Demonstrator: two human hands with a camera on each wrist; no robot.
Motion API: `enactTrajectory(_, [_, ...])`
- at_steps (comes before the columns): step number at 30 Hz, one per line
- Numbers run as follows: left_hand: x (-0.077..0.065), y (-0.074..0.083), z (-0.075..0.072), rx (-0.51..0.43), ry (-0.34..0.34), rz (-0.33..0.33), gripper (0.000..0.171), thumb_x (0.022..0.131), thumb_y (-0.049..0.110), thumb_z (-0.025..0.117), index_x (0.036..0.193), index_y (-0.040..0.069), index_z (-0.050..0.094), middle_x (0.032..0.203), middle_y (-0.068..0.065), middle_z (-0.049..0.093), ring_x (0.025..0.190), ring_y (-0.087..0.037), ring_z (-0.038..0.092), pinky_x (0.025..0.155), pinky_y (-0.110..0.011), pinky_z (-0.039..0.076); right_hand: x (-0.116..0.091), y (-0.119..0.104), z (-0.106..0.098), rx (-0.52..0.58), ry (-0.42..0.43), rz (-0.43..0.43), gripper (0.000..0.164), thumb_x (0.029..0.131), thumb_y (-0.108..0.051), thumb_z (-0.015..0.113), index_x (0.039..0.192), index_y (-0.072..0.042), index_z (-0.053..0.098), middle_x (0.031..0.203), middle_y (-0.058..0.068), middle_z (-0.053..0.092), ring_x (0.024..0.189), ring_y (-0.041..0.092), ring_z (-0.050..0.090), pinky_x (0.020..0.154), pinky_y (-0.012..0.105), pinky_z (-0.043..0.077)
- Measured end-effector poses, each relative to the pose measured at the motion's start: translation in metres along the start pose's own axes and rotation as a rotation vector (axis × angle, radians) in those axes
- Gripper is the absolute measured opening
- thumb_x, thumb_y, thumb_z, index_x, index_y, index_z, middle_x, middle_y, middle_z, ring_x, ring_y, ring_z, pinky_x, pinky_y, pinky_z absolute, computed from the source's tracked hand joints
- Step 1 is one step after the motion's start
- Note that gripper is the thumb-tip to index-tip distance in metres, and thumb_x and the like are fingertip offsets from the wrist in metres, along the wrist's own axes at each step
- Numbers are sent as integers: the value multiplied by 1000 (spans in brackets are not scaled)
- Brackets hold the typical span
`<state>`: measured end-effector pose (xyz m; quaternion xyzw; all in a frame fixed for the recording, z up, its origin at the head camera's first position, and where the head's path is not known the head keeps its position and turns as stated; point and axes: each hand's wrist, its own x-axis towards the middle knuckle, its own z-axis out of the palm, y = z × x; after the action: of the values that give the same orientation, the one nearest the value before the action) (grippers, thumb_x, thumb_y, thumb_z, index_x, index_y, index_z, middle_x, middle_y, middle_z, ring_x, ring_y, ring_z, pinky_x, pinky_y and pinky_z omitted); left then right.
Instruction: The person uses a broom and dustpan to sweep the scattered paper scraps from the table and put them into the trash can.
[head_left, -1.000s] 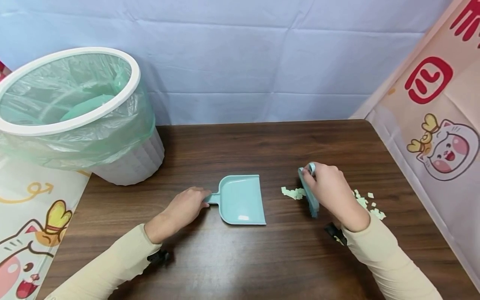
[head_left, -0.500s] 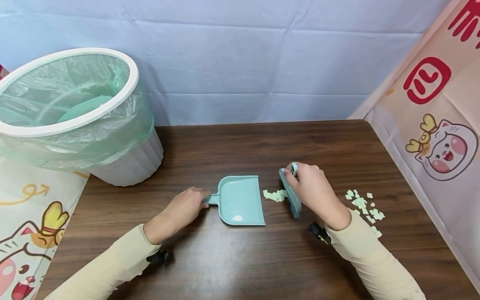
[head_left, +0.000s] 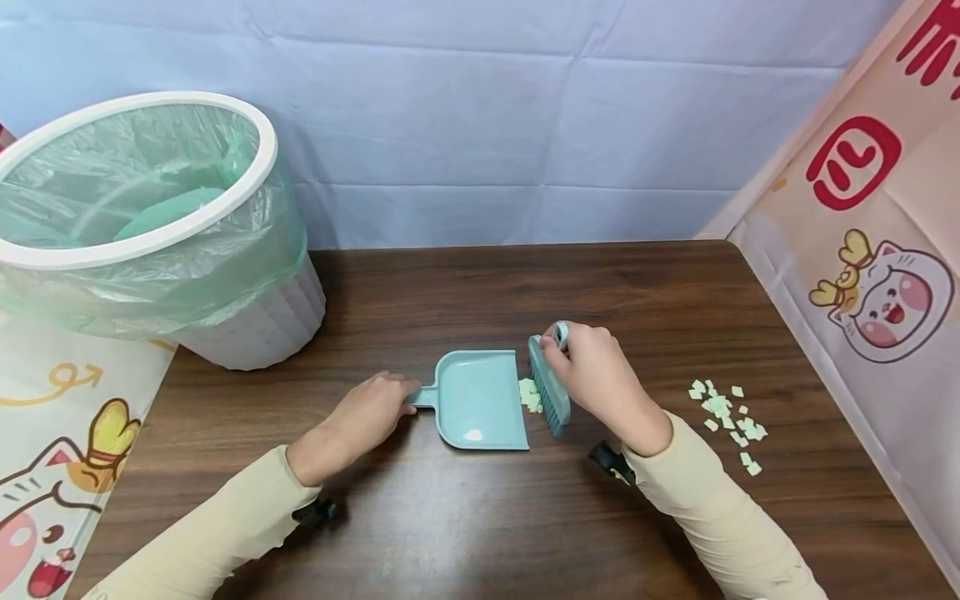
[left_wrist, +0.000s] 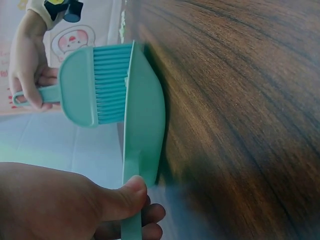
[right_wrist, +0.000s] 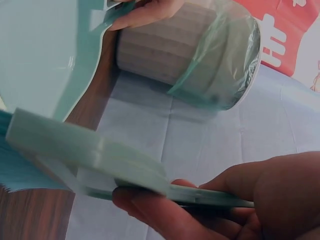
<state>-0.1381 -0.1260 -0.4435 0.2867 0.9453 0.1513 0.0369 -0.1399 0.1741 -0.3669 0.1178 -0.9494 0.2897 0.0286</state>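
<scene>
A light teal dustpan (head_left: 480, 400) lies flat on the table, its wide lip facing right. My left hand (head_left: 367, 421) grips its handle, with the thumb on top in the left wrist view. My right hand (head_left: 603, 379) holds a matching hand brush (head_left: 551, 387) by its handle, bristles (left_wrist: 111, 82) down on the table just right of the lip. Between lip and bristles sits a small heap of pale green paper bits (head_left: 531, 397). More loose paper bits (head_left: 723, 412) are scattered farther right, beyond the right hand. The dustpan's bare inner surface shows in the head view.
A white bin (head_left: 258, 321) with a translucent green liner stands at the table's left rear. A pale blue cloth (head_left: 450, 125) hangs behind the dark wooden table (head_left: 480, 533). Printed cartoon sheets (head_left: 885, 275) border the right side and the left.
My right hand has swept the brush leftward, pushing the small heap of paper bits up to the dustpan's lip. The left hand and dustpan have stayed in place.
</scene>
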Motion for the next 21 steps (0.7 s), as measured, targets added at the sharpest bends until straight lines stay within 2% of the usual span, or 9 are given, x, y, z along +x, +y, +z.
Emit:
enactTrajectory(9, [2, 1, -2, 0, -22, -21, 13, 89, 8, 79, 98, 7, 70, 95, -7, 72, 88, -27, 66, 73, -40, 56, 3, -11, 8, 37, 4, -31, 21, 103, -13, 59, 97, -2, 75, 51, -6, 32, 46, 8, 25, 48, 24, 24])
enactTrajectory(14, [1, 1, -2, -3, -24, -27, 13, 89, 9, 79, 98, 7, 70, 97, -7, 72, 89, -27, 66, 73, -40, 56, 2, -14, 9, 50, 33, -49, 18, 102, -12, 61, 96, -2, 76, 51, -6, 33, 46, 8, 26, 48, 25, 25])
enactTrajectory(21, [1, 1, -2, -13, -26, -23, 13, 88, 9, 79, 96, 8, 70, 97, -6, 72, 88, -27, 66, 74, -41, 56, 1, -14, 4, 152, 49, -53, 19, 103, -15, 60, 101, -4, 75, 52, -4, 36, 44, 9, 28, 46, 25, 27])
